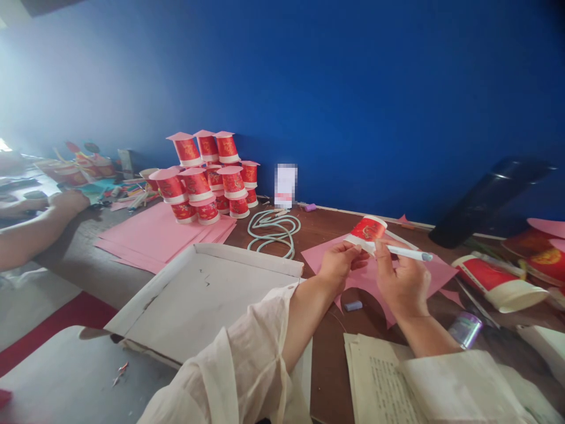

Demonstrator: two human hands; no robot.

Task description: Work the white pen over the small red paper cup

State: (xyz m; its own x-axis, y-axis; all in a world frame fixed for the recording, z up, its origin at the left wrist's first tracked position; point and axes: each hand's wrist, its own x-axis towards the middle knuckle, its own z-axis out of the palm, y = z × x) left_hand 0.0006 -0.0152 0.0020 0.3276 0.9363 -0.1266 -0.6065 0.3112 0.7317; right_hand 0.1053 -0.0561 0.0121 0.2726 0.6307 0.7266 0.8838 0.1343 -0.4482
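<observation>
From the person's own head, the one camera is looking forward and down across the desk (329, 374). It is facing the blue wall (335, 100) along the desk's far edge and viewing the left hand (338, 265) and right hand (404, 280) from close by.

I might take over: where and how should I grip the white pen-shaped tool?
Probably pinch the free end of the white pen-shaped tool from the person's right: that slim end juts past the right hand, while the other points toward the red cup in the left hand.
</observation>
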